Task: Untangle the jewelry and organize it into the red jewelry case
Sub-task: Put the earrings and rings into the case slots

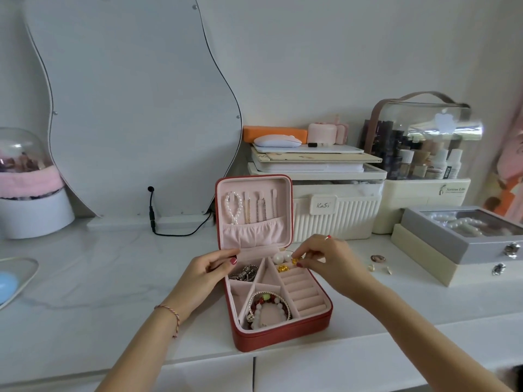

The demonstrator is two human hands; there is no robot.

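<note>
White marble counter (113,278), wavy mirror (135,103) at ten o'clock, storage boxes at two. One red case (283,332) sits open at centre, pink-lined: a pearl strand (234,206) and three chains hang in its lid, bracelets (267,306) lie at six, two pearls (281,258) at twelve. Left hand (209,271), fingers curled, grips the case's left edge. Right hand (328,260) pinches a gold piece (295,261) over the far compartment.
</note>
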